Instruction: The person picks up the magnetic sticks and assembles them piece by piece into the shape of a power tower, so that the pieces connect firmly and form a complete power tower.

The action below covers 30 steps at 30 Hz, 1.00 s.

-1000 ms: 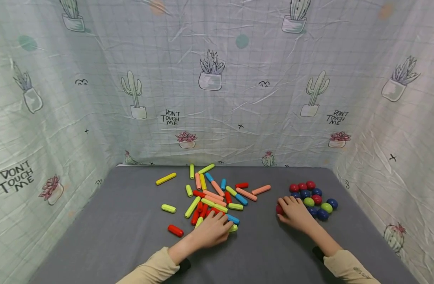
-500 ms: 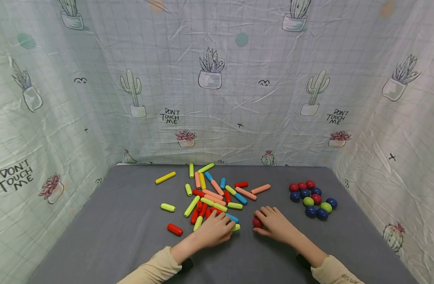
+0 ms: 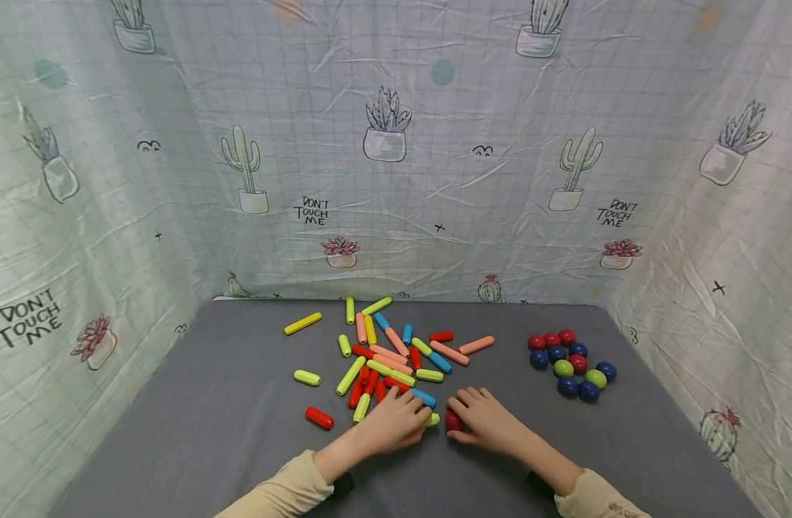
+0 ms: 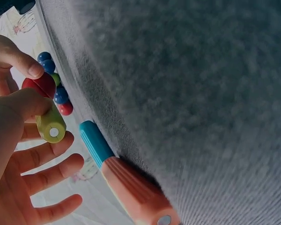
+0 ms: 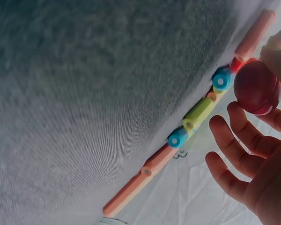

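My left hand (image 3: 390, 423) holds a short yellow-green building rod (image 3: 433, 419), pinched between thumb and fingers. In the left wrist view, a pale round disc shows in the end of that rod (image 4: 50, 123). Facing it, my right hand (image 3: 483, 419) pinches a dark red ball (image 3: 453, 421) with a seam around it. The ball and the rod are very close in the head view; I cannot tell whether they touch. The ball (image 5: 254, 88) stands out clearly in the right wrist view, with the other fingers spread below it.
Behind the left hand lies a scatter of loose rods (image 3: 389, 355), in red, yellow-green, salmon, blue and yellow. To the right sits a group of red, blue and green balls (image 3: 567, 386) on the grey tabletop (image 3: 221, 417). A patterned cloth (image 3: 447, 194) encloses the back and sides.
My right hand has carried the red ball leftward from beside the ball group to just by the left hand's rod. The left hand has shifted slightly to the right.
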### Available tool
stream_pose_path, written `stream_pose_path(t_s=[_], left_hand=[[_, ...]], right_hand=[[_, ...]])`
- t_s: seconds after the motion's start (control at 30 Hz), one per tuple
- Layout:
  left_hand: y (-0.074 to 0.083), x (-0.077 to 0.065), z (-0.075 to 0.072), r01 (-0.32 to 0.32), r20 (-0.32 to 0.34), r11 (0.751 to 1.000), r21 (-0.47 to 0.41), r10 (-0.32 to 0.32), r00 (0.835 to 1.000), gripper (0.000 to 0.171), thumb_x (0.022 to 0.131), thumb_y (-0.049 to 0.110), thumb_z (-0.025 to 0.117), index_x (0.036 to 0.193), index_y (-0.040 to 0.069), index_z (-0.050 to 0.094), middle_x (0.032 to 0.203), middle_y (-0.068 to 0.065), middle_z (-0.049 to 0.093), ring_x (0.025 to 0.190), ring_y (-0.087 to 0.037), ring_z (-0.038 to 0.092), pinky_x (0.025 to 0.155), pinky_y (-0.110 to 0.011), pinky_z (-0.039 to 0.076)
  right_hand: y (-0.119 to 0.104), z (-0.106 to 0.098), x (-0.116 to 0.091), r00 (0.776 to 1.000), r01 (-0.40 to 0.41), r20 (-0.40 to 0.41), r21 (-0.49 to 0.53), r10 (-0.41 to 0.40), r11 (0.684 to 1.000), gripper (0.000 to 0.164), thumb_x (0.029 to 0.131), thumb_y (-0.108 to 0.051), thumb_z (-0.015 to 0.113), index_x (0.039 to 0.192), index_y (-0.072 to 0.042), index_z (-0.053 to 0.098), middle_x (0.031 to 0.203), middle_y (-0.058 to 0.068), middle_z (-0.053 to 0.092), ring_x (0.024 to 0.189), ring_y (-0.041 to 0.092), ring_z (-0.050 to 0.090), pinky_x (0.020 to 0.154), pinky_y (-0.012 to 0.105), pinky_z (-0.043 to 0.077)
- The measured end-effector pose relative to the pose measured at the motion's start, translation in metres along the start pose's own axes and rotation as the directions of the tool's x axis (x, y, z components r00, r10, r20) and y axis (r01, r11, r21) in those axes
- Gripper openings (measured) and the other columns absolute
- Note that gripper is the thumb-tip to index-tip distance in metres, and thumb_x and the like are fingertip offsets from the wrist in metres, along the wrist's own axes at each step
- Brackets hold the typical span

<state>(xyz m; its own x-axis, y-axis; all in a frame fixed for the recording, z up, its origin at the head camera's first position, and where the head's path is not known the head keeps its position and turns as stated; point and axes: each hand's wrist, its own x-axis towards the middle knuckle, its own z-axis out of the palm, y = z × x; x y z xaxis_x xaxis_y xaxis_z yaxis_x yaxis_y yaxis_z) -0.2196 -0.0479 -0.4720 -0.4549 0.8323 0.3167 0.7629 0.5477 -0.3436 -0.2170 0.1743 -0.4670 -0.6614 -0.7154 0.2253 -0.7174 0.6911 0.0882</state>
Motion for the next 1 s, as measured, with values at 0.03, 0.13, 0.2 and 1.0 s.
stream_pose_path(t_s=[0.03, 0.13, 0.2, 1.0], left_hand=[[0.000, 0.000, 0.000, -0.002, 0.004, 1.000, -0.004, 0.002, 1.000, 0.015, 0.084, 0.035, 0.056, 0.090, 0.021, 0.056, 0.089, 0.006, 0.058, 0.077, -0.010, 0.051, 0.065, -0.025, 0.034], [0.002, 0.000, -0.002, -0.013, 0.015, 1.000, -0.022, 0.013, 1.000, 0.014, 0.084, 0.035, 0.056, 0.092, 0.022, 0.057, 0.089, 0.006, 0.059, 0.078, -0.010, 0.052, 0.066, -0.025, 0.035], [0.003, 0.000, -0.002, -0.019, 0.023, 0.999, -0.036, 0.019, 1.000, 0.015, 0.084, 0.035, 0.057, 0.093, 0.023, 0.057, 0.089, 0.006, 0.060, 0.079, -0.010, 0.053, 0.067, -0.025, 0.036], [0.005, -0.001, -0.003, -0.075, 0.155, 0.997, -0.010, 0.075, 0.985, 0.018, 0.082, 0.036, 0.061, 0.097, 0.027, 0.060, 0.090, 0.006, 0.059, 0.084, -0.011, 0.052, 0.070, -0.026, 0.041]], right_hand=[[-0.001, 0.001, 0.000, 1.000, 0.005, -0.001, 0.001, -0.005, 1.000, 0.037, 0.080, -0.045, 0.061, 0.102, -0.016, 0.055, 0.087, -0.003, 0.052, 0.079, 0.012, 0.049, 0.070, 0.034, 0.042], [-0.003, 0.002, 0.001, 1.000, 0.020, -0.002, 0.010, -0.020, 1.000, 0.037, 0.080, -0.045, 0.060, 0.102, -0.016, 0.055, 0.088, -0.003, 0.052, 0.079, 0.012, 0.049, 0.070, 0.033, 0.041], [-0.004, 0.003, 0.001, 0.999, 0.034, -0.002, 0.011, -0.034, 0.999, 0.037, 0.081, -0.045, 0.060, 0.103, -0.016, 0.055, 0.088, -0.003, 0.052, 0.080, 0.012, 0.049, 0.069, 0.032, 0.041], [0.015, -0.012, 0.012, 0.999, 0.016, 0.047, 0.147, -0.023, 0.989, 0.025, 0.086, -0.039, 0.055, 0.097, -0.017, 0.061, 0.088, -0.005, 0.060, 0.080, 0.008, 0.050, 0.074, 0.035, 0.042]])
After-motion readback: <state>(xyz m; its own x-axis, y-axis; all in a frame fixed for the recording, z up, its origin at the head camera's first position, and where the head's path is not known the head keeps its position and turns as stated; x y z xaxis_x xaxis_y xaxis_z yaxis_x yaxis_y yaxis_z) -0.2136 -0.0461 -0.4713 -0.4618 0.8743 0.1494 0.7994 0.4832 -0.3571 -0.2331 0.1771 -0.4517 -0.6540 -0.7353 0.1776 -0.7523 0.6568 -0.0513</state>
